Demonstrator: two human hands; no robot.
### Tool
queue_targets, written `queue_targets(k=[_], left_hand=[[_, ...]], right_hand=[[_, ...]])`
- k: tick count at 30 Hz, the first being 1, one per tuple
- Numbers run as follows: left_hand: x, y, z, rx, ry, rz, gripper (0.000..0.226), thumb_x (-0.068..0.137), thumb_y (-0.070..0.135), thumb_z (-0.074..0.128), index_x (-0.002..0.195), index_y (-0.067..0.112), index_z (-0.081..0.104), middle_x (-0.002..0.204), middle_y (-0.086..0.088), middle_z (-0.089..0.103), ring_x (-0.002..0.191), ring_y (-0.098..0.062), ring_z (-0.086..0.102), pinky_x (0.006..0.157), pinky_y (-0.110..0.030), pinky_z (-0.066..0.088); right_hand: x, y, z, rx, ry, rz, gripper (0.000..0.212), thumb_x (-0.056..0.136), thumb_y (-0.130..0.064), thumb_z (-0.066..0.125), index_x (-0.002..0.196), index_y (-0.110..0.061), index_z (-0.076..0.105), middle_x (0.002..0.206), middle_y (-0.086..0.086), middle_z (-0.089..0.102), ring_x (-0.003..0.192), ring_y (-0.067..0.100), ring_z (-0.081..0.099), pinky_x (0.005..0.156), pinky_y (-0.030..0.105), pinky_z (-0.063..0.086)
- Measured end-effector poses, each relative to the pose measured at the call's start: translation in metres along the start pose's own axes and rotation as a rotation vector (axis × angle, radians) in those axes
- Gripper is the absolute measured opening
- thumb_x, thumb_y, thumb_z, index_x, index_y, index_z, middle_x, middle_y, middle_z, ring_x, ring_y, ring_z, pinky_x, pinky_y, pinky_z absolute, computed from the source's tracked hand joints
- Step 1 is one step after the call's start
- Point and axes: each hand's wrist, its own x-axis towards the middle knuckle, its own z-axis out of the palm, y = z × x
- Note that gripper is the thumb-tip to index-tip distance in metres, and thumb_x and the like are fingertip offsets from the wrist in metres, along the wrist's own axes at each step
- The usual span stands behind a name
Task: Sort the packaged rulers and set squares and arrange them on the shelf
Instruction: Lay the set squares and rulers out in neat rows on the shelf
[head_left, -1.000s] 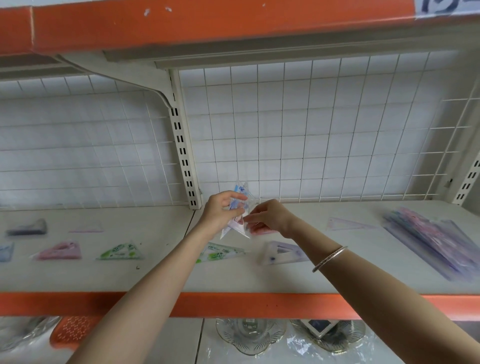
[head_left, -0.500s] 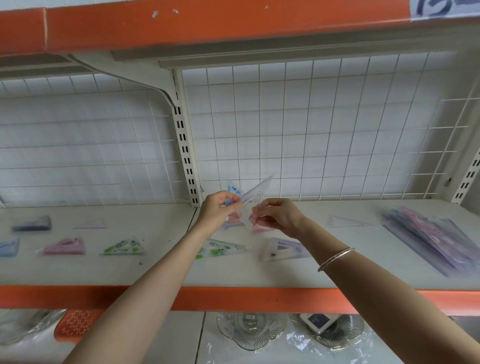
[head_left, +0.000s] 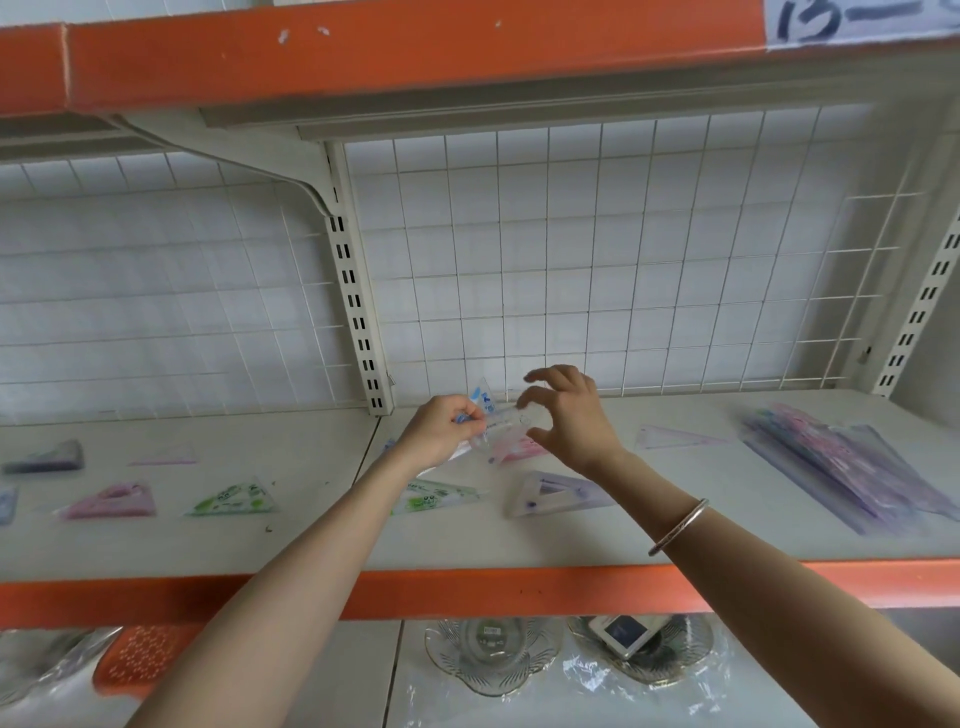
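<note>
White shelf board (head_left: 311, 540), left part: pink triangular set-square pack (head_left: 111, 501) and green-printed clear triangular pack (head_left: 234, 499) lie flat, apart. Left hand (head_left: 441, 431) grips a loose bundle of clear-sleeved, blue-printed set squares (head_left: 485, 410) just above the shelf's back-middle; right hand (head_left: 566, 415) arches curled fingers over the bundle's right end, can't tell if pinching or only near. Risk, my read: slick sleeves fan out of a one-handed grip and drop onto the lilac triangular pack (head_left: 556, 491), mixing sorts; purple-pink ruler pile (head_left: 841, 462) sits well apart.
</note>
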Motion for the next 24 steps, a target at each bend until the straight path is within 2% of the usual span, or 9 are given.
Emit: queue_targets(k=[2, 3, 6, 9, 11, 15, 20, 22, 24], left_hand=[[0.001, 0.001, 0.002, 0.021, -0.013, -0.009, 0.006, 0.092, 0.015, 0.061, 0.092, 0.01, 0.065, 0.1, -0.007, 0.066, 0.101, -0.026, 0.06, 0.077, -0.023, 0.036], [0.002, 0.0, 0.003, 0.035, -0.019, -0.013, 0.007, 0.092, 0.016, 0.06, 0.092, 0.01, 0.064, 0.103, -0.008, 0.065, 0.105, -0.028, 0.058, 0.077, -0.024, 0.035], [0.004, 0.0, 0.006, 0.072, -0.041, -0.018, 0.006, 0.093, 0.018, 0.06, 0.092, 0.013, 0.063, 0.099, -0.004, 0.06, 0.094, -0.022, 0.053, 0.076, -0.025, 0.035], [0.007, -0.001, 0.008, 0.009, -0.068, -0.043, 0.006, 0.093, 0.019, 0.06, 0.09, 0.014, 0.063, 0.086, 0.003, 0.057, 0.089, -0.017, 0.053, 0.087, -0.035, 0.048], [0.008, 0.001, 0.01, 0.003, -0.07, -0.046, 0.006, 0.092, 0.02, 0.061, 0.088, 0.016, 0.062, 0.082, 0.003, 0.058, 0.084, -0.018, 0.054, 0.082, -0.037, 0.049], [0.009, 0.005, 0.016, 0.122, -0.002, 0.012, 0.008, 0.091, 0.025, 0.062, 0.091, 0.017, 0.064, 0.097, 0.0, 0.063, 0.09, -0.016, 0.054, 0.074, -0.026, 0.037], [0.007, 0.008, 0.014, 0.119, 0.07, -0.003, 0.015, 0.097, 0.019, 0.05, 0.098, 0.02, 0.065, 0.113, -0.002, 0.066, 0.103, -0.019, 0.06, 0.085, -0.031, 0.046], [0.006, 0.008, 0.014, 0.134, 0.08, -0.004, 0.016, 0.097, 0.018, 0.049, 0.101, 0.021, 0.065, 0.118, 0.0, 0.064, 0.105, -0.019, 0.06, 0.084, -0.03, 0.046], [0.005, 0.006, 0.014, 0.146, 0.079, 0.012, 0.018, 0.098, 0.014, 0.047, 0.1, 0.022, 0.064, 0.122, 0.0, 0.062, 0.1, -0.025, 0.063, 0.079, -0.031, 0.046]], right_hand=[[-0.002, 0.004, -0.002, -0.053, 0.0, -0.047, 0.037, 0.074, -0.015, 0.075, 0.111, -0.014, 0.069, 0.126, 0.006, 0.054, 0.119, 0.029, 0.043, 0.1, 0.036, 0.029], [-0.004, 0.005, -0.003, -0.073, -0.005, -0.072, 0.04, 0.073, -0.013, 0.076, 0.113, -0.011, 0.069, 0.12, 0.008, 0.056, 0.113, 0.031, 0.047, 0.096, 0.037, 0.033], [-0.009, 0.005, -0.007, -0.05, -0.03, -0.147, 0.047, 0.071, -0.006, 0.077, 0.116, -0.005, 0.066, 0.107, 0.012, 0.061, 0.099, 0.032, 0.054, 0.085, 0.039, 0.042], [-0.013, 0.007, -0.009, -0.003, -0.071, -0.147, 0.044, 0.077, -0.006, 0.073, 0.12, -0.007, 0.064, 0.109, 0.011, 0.061, 0.102, 0.028, 0.053, 0.085, 0.034, 0.044], [-0.016, 0.01, -0.01, 0.043, -0.092, -0.12, 0.04, 0.079, -0.01, 0.073, 0.119, -0.01, 0.066, 0.108, 0.008, 0.061, 0.102, 0.026, 0.052, 0.084, 0.035, 0.047], [-0.019, 0.015, -0.013, 0.092, -0.127, -0.069, 0.035, 0.078, -0.013, 0.075, 0.113, -0.012, 0.069, 0.103, 0.008, 0.061, 0.097, 0.027, 0.055, 0.082, 0.034, 0.046], [-0.02, 0.023, -0.028, 0.137, -0.299, 0.046, 0.037, 0.074, -0.013, 0.078, 0.11, -0.01, 0.071, 0.1, 0.008, 0.064, 0.089, 0.023, 0.062, 0.081, 0.028, 0.048], [-0.022, 0.025, -0.035, 0.113, -0.4, 0.097, 0.04, 0.072, -0.015, 0.081, 0.11, -0.009, 0.071, 0.101, 0.008, 0.066, 0.084, 0.018, 0.061, 0.076, 0.018, 0.044], [-0.024, 0.026, -0.04, 0.128, -0.464, 0.138, 0.039, 0.07, -0.017, 0.083, 0.107, -0.009, 0.072, 0.098, 0.008, 0.069, 0.081, 0.015, 0.061, 0.076, 0.018, 0.046]])
